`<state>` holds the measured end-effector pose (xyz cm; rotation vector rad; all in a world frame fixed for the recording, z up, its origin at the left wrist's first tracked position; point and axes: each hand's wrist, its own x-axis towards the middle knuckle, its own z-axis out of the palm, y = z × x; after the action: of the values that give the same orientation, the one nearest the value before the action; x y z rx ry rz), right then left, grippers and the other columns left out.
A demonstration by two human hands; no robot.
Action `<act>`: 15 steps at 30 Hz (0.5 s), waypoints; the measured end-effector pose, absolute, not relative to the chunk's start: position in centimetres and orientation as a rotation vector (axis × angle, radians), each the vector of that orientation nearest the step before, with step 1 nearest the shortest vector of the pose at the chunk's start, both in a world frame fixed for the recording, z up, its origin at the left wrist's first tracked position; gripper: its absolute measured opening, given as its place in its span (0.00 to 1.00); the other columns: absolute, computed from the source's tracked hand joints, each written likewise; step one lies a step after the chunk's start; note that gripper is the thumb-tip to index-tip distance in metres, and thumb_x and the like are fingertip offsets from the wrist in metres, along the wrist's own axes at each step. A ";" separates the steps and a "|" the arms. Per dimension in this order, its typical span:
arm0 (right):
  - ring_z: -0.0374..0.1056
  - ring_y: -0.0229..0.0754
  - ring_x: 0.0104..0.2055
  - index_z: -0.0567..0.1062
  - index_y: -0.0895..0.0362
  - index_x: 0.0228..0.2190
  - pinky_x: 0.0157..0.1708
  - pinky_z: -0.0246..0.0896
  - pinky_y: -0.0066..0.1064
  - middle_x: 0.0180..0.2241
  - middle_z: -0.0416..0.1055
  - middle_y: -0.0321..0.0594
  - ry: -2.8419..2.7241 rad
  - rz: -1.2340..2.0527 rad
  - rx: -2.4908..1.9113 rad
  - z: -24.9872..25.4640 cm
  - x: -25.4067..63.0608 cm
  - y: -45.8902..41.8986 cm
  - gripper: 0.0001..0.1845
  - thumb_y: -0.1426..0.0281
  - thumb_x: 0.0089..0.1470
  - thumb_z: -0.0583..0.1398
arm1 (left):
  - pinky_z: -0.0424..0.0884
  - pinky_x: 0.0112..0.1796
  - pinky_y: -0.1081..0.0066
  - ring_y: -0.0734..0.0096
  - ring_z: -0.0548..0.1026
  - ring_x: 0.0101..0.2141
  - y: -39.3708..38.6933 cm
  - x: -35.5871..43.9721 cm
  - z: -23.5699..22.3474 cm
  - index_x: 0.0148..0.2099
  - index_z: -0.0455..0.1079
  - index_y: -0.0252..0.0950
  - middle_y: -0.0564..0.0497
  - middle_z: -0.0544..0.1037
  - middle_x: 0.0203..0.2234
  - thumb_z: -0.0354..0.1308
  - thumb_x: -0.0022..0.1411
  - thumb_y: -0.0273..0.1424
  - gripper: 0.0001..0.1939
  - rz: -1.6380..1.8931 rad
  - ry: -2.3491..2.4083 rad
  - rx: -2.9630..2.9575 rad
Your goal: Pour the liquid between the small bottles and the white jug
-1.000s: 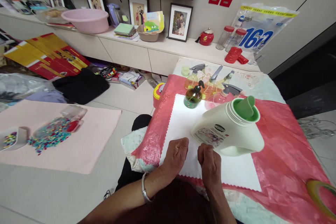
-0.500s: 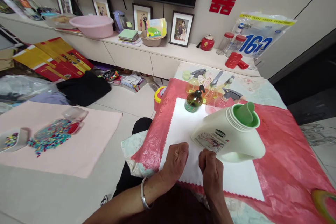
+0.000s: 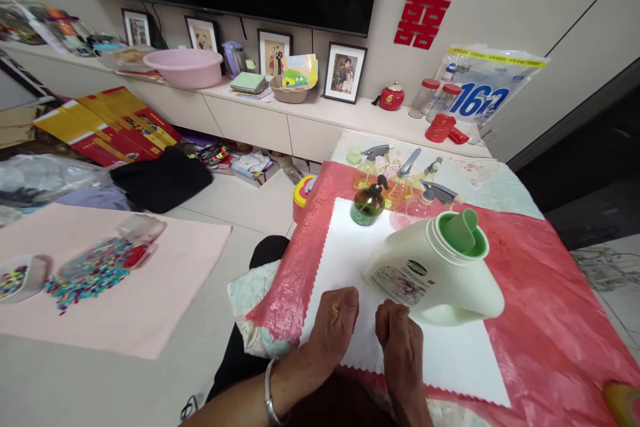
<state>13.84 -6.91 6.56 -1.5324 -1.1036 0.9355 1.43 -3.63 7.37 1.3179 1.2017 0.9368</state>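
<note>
On my feed, the boldest print is the large blue number on the clear plastic bag (image 3: 493, 97): I can read "16", but the figures after it are too warped to settle. I make out the double-happiness character on the red paper cutout (image 3: 433, 0) on the wall. The pale plastic jug (image 3: 465, 293) bears a dark oval logo and small print I can't resolve. Lettering on the amber pump bottle (image 3: 367, 205) and the red lidded jar (image 3: 392, 99) is also too small for me.

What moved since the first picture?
Only the view: it tipped up, so things sit lower. I see nothing grabbed or let go. The left hand and right hand stay curled near the big bottle; the pump bottle and white mat stayed put.
</note>
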 end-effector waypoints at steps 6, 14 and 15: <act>0.46 0.36 0.20 0.55 0.53 0.17 0.20 0.42 0.32 0.17 0.47 0.33 -1.093 0.926 -1.542 6.7 13.7 -7.3 0.39 0.37 0.66 0.44 | 0.52 0.24 0.67 0.74 0.56 0.20 -3.6 1.4 6.9 0.20 0.50 0.40 0.57 0.55 0.15 0.35 0.66 0.64 0.36 0.965 1.212 1.326; 0.48 0.36 0.20 0.55 0.54 0.18 0.21 0.45 0.31 0.18 0.48 0.33 -1.110 0.887 -1.537 5.9 13.7 -7.3 0.37 0.42 0.69 0.43 | 0.52 0.24 0.68 0.75 0.56 0.20 -3.7 1.7 6.5 0.20 0.50 0.40 0.57 0.55 0.15 0.35 0.66 0.63 0.35 0.990 1.204 1.342; 0.48 0.36 0.20 0.55 0.54 0.18 0.21 0.45 0.31 0.18 0.49 0.33 -1.121 0.874 -1.542 5.8 13.7 -7.4 0.37 0.42 0.69 0.43 | 0.52 0.24 0.68 0.75 0.56 0.20 -3.8 1.7 6.4 0.20 0.50 0.40 0.57 0.55 0.15 0.35 0.66 0.63 0.36 0.994 1.198 1.337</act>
<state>13.67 -7.35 5.81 -1.5423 -1.1209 0.8739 1.73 -3.78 6.43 1.3369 1.1975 0.9942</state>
